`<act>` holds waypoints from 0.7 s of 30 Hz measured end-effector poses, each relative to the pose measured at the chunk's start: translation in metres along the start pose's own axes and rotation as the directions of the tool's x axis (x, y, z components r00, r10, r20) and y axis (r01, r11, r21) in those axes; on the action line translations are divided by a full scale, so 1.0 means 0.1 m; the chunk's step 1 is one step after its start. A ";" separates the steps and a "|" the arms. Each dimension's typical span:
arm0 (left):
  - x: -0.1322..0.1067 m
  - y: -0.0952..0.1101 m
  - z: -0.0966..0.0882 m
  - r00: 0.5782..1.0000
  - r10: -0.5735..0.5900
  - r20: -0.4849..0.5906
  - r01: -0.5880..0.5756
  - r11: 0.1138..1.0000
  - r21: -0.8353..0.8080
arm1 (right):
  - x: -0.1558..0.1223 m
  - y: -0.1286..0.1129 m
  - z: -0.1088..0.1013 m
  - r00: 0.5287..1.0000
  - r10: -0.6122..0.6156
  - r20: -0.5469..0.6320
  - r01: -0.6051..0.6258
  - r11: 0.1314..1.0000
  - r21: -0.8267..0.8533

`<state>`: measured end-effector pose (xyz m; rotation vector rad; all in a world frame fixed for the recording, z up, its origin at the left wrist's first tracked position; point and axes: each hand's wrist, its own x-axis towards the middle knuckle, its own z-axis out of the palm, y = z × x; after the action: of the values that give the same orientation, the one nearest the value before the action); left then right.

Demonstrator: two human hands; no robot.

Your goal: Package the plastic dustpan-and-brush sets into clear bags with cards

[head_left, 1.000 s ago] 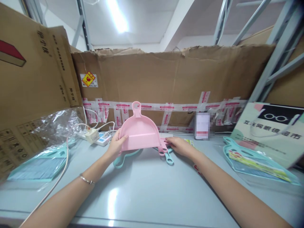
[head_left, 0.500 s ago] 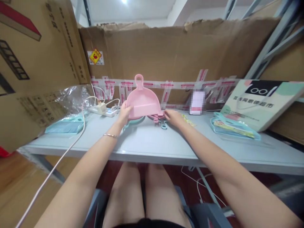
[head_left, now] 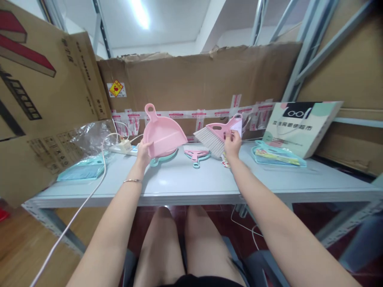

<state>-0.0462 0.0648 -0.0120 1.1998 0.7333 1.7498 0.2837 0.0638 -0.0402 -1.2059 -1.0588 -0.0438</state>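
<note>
My left hand [head_left: 144, 152] is closed on the left edge of a pink dustpan [head_left: 164, 134], held up with its looped handle pointing upward. Between thumb and fingers, my right hand [head_left: 232, 144] grips a pink hand brush [head_left: 220, 130]. Its pale bristles [head_left: 209, 140] fan out down and to the left. Under the dustpan, a teal dustpan [head_left: 164, 158] lies partly hidden on the table. Midway between my hands, a small stack of brushes [head_left: 196, 154], pink over teal, rests on the table.
Bagged teal sets lie at left [head_left: 85, 167] and right [head_left: 278, 154]. A power strip [head_left: 125, 148] with white cables [head_left: 86, 195] sits back left. A cardboard sheet [head_left: 179, 85] stands behind the table, and a white-green printed box [head_left: 302, 123] leans at right.
My right hand has lifted the pink brush off the table and moved right with it. The pink dustpan has shifted left and tilted in my left hand. The view has tipped upward.
</note>
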 end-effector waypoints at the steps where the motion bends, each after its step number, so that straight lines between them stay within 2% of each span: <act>1: -0.01 0.01 0.00 1.000 -0.019 0.016 0.019 1.000 0.002 | 0.03 0.03 -0.02 0.999 0.033 -0.041 -0.031 0.999 0.040; 5: -0.04 -0.01 0.04 0.993 -0.104 0.053 0.103 0.994 0.026 | 0.08 0.08 -0.04 0.982 0.145 -0.121 -0.118 0.971 0.206; 9: -0.04 -0.10 0.09 0.985 -0.164 0.057 0.161 0.985 0.064 | 0.05 -0.07 0.09 0.981 0.185 -0.053 -0.154 0.921 0.358; 13: -0.03 -0.18 0.15 0.973 -0.217 0.078 0.208 0.972 0.107 | -0.09 -0.41 0.34 0.987 0.085 0.136 -0.137 0.885 0.444; 16: -0.06 -0.21 0.19 0.956 -0.260 0.135 0.241 0.960 0.143 | -0.29 -0.64 0.51 0.966 -0.022 0.258 -0.105 0.878 0.467; 21: -0.16 -0.25 0.22 0.946 -0.219 0.239 0.178 0.967 0.182 | -0.55 -0.74 0.56 0.953 -0.081 0.293 -0.057 0.900 0.432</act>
<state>-0.0148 0.0618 -0.0309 1.3780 0.8172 1.3589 0.1777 0.0494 -0.0257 -0.8076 -1.2645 0.3670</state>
